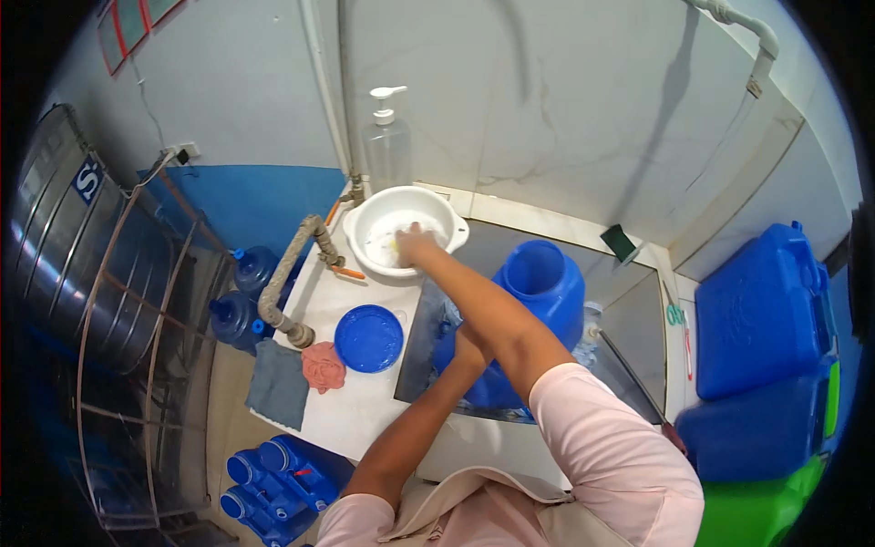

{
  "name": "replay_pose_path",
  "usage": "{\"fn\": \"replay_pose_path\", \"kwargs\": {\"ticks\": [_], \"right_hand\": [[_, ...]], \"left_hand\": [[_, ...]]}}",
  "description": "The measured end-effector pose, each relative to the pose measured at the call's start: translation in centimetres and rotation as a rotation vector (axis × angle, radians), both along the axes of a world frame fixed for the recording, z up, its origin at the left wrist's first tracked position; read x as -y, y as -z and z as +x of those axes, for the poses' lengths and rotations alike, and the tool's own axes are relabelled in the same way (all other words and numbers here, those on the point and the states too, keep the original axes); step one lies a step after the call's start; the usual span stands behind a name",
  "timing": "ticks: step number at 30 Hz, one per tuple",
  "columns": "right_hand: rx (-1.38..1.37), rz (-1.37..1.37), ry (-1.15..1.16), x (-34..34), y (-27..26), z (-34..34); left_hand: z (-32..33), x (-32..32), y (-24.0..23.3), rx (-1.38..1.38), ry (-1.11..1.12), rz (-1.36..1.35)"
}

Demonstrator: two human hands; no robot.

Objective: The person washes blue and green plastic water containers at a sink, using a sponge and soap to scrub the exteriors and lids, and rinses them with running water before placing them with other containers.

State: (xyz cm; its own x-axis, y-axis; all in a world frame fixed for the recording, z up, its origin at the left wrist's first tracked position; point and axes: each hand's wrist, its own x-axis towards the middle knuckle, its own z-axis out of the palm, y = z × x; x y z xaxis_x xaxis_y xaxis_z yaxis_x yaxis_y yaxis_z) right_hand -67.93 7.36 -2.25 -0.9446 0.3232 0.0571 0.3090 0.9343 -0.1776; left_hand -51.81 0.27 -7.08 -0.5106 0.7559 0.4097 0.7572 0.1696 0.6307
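Note:
My right hand (415,246) is down in a white plastic basin (362,236) holding whitish, sudsy-looking water. Something small and yellow (394,244) shows beside its fingers; motion blur hides whether they grip it. My left hand (473,344) is mostly covered by my right forearm. It lies against blue plastic (502,384) in the sunken grey sink (615,335). Above my forearm stands a wide-mouthed blue plastic drum (573,287), uncapped. I cannot tell if both blue parts belong to one container. A round blue lid (369,338), wet inside, rests on the white counter (383,417).
A clear pump bottle (387,154) stands behind the basin. Left are a pipe with a tap (273,290), a pink cloth (323,367) and a grey cloth (277,386). A dark-handled tool (632,376) leans across the sink's right side. Blue jerrycans (759,321) crowd the right.

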Motion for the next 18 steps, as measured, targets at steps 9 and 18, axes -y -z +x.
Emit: {"fn": "replay_pose_path", "kwargs": {"ticks": [9,18], "right_hand": [[-0.538,-0.510,0.210,-12.6,-8.2,12.1],[-0.502,0.093,0.100,-10.1,1.5,22.3]], "left_hand": [[-2.2,-1.4,-4.0,0.391,-0.199,-0.259],[-1.9,-4.1,-4.4,0.327,-0.258,-0.301]]}}
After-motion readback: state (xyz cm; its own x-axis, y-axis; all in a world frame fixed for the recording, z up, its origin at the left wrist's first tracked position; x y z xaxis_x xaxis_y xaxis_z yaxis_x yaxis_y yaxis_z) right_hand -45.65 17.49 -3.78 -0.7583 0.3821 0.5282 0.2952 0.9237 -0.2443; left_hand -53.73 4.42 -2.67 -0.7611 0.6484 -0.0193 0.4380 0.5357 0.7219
